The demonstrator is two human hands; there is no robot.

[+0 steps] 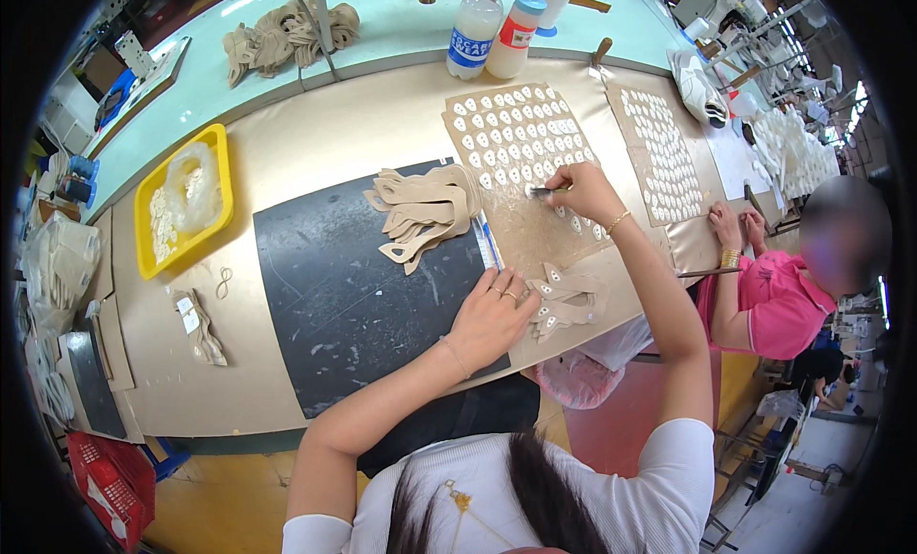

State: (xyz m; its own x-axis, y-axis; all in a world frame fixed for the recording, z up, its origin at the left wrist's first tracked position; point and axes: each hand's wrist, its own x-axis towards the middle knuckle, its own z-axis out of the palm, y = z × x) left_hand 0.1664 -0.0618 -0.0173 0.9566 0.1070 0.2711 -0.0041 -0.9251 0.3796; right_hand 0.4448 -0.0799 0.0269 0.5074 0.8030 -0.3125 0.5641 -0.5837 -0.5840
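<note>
My right hand (585, 193) pinches a small slim dark tool (543, 191), its tip over a brown sheet (535, 241). Rows of small white oval pieces (516, 134) cover the sheet's far part; its near part is mostly bare and shiny. My left hand (492, 315) lies at the right edge of a black mat (334, 306), fingers stretched and slightly bent. Just right of its fingertips are beige cut pieces (573, 301) with white ovals on them. A pile of looped beige cut pieces (425, 210) rests on the mat between both hands and the far edge.
At left stands a yellow tray (227, 177) with a plastic bag and loose white pieces. Bottles (475, 33) stand at the back. Another sheet of white ovals (659, 153) lies at right, near a co-worker in a pink shirt (788, 306). Beige bundles (287, 38) lie on the far green surface.
</note>
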